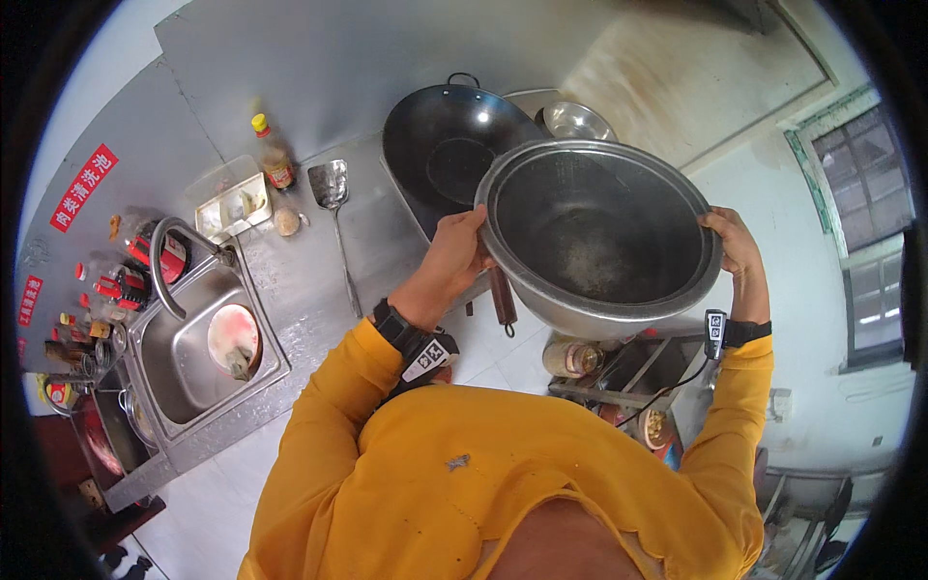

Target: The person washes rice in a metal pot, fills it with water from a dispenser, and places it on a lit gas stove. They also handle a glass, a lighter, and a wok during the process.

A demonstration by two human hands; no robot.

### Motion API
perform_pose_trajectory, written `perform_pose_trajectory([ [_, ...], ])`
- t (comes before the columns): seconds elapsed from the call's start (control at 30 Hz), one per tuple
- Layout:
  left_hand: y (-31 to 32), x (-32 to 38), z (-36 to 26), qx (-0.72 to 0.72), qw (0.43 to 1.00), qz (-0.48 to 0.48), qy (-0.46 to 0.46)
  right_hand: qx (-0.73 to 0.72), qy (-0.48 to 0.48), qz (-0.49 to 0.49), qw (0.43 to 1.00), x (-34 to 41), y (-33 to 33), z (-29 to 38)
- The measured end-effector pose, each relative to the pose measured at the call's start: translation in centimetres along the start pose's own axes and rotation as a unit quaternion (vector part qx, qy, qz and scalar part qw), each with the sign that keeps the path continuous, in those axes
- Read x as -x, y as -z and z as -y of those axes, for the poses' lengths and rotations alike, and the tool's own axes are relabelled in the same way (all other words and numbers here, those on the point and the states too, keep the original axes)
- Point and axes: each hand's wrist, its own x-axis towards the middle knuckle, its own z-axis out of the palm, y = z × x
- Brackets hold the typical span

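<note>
A large, deep metal pot (591, 239) with a wide grey rim is held up in front of me, tilted so its dark inside faces me. My left hand (458, 250) grips its left rim, thumb on top. On the opposite side, my right hand (734, 239) has hold of the right rim. Nothing shows inside the pot except a pale, worn patch on its bottom. Behind and to the left rests a black wok (453, 145) on the cooker; its wooden handle (502, 296) points towards me below my left hand. A small steel bowl (578, 120) sits behind the pot.
Left stands a steel sink (185, 355) with a curved tap (161, 254) and a plate (232, 330) in it. A metal spatula (335, 217), a sauce bottle (275, 156) and a white condiment tray (233, 208) are on the counter. Below the pot is a rack (638, 370) with a jar (573, 358).
</note>
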Motion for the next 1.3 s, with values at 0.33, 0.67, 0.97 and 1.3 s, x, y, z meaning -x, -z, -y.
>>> perform_pose_trajectory([
  [0.33,1.1,-5.7,1.5,0.088,0.993,-0.061,0.046,0.017,-0.036,0.044,0.998,-8.5,0.4,0.2],
  [0.67,1.6,-6.8,2.6,0.111,0.988,-0.077,0.076,0.037,-0.049,0.056,0.997,-9.9,-0.1,2.6],
  [0.97,2.0,-8.1,2.7,0.147,0.982,-0.082,0.084,0.037,-0.039,0.042,0.998,-11.8,-1.5,5.6],
  [1.3,1.9,-8.6,2.4,0.185,0.972,-0.098,0.109,0.085,-0.017,0.042,0.995,-13.8,-2.9,8.1],
])
